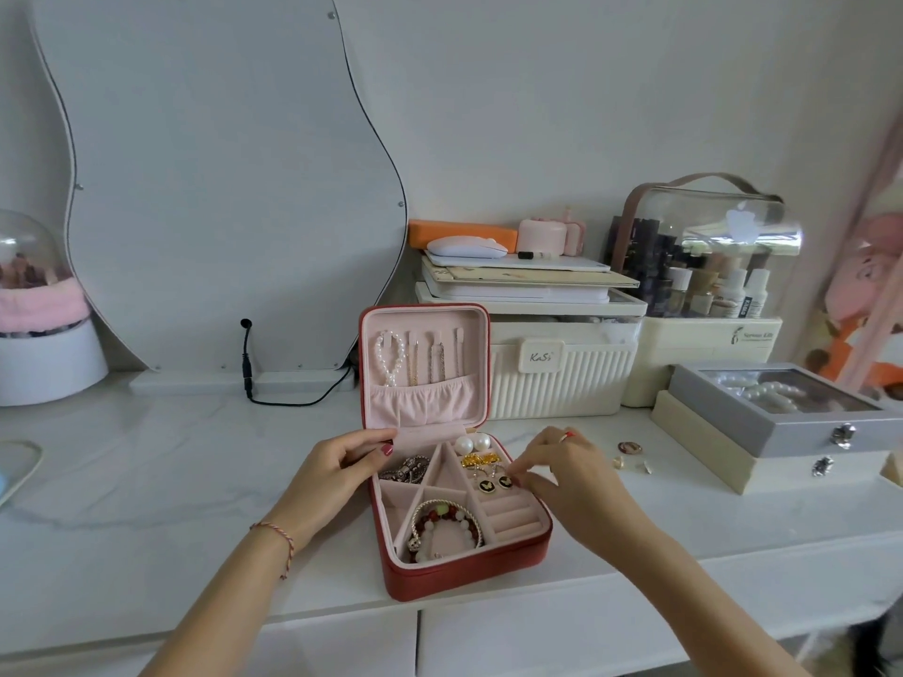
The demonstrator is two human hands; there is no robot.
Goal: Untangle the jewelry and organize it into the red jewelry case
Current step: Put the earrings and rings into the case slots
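The red jewelry case [464,576] lies open at the table's front edge, its pink lid upright. A pearl strand [389,356] and thin chains [435,361] hang in the lid. Pearl earrings [472,443], gold pieces [476,460] and black butterfly earrings [494,483] fill the right rows. A silver chain [408,470] lies in the left compartment, beaded bracelets [447,527] in the front one. My left hand [337,469] grips the case's left rear rim. My right hand [562,464] pinches at the butterfly earrings on the right edge.
Small loose pieces [630,456] lie on the white table right of the case. A grey box of pearls [782,412] stands on a cream box at right. Cream storage boxes [557,368] and a clear cosmetics case [708,256] stand behind. A wavy mirror [220,188] leans at back left.
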